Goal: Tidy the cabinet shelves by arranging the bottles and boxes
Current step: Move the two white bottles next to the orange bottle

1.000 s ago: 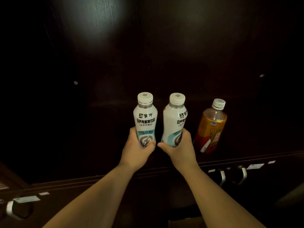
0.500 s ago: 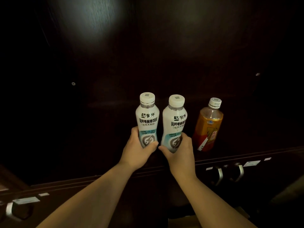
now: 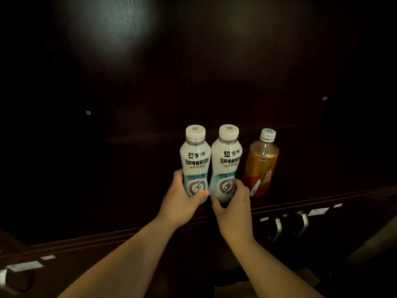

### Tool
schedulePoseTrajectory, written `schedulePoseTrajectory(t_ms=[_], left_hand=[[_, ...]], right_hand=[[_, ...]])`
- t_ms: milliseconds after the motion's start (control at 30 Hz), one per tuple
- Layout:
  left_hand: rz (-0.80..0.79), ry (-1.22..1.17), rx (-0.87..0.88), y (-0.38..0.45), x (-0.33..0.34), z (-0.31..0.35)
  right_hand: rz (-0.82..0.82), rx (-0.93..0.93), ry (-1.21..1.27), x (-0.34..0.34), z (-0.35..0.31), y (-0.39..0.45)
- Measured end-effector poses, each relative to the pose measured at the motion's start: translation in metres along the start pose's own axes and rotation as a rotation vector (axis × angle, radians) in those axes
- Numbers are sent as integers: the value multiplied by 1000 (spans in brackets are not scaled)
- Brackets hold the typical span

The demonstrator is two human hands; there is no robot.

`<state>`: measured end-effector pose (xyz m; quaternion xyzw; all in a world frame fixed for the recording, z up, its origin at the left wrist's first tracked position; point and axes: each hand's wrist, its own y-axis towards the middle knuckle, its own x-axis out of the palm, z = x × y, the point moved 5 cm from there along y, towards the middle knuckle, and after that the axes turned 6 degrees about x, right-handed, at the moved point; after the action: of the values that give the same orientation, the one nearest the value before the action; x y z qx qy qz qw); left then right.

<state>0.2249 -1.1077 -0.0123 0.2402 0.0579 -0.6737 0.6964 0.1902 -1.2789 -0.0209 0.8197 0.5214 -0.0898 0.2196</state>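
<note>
Hands grip two white bottles low on their bodies: the left hand (image 3: 182, 200) wraps the left white bottle (image 3: 195, 160), the right hand (image 3: 233, 203) the right white bottle (image 3: 227, 160), both upright, caps up, sides touching, over the dark shelf (image 3: 129, 190). Just right of the right-hand grip stands an orange bottle (image 3: 261, 164), tilted slightly, apart from the pair. Below the hands run drawer handles (image 3: 277, 229).

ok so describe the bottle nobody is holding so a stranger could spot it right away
Look into the dark wooden cabinet, at the shelf where three bottles stand in a row. It is the orange bottle at the right end. Unlike the two white bottles gripped by hands, it is clear with an orange label and stands free.
</note>
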Motion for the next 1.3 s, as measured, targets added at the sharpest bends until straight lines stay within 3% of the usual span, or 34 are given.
schedulePoseTrajectory(t_ms=[1300], left_hand=[[16, 29, 3, 5, 22, 7]], right_hand=[[87, -26, -50, -17, 11, -6]])
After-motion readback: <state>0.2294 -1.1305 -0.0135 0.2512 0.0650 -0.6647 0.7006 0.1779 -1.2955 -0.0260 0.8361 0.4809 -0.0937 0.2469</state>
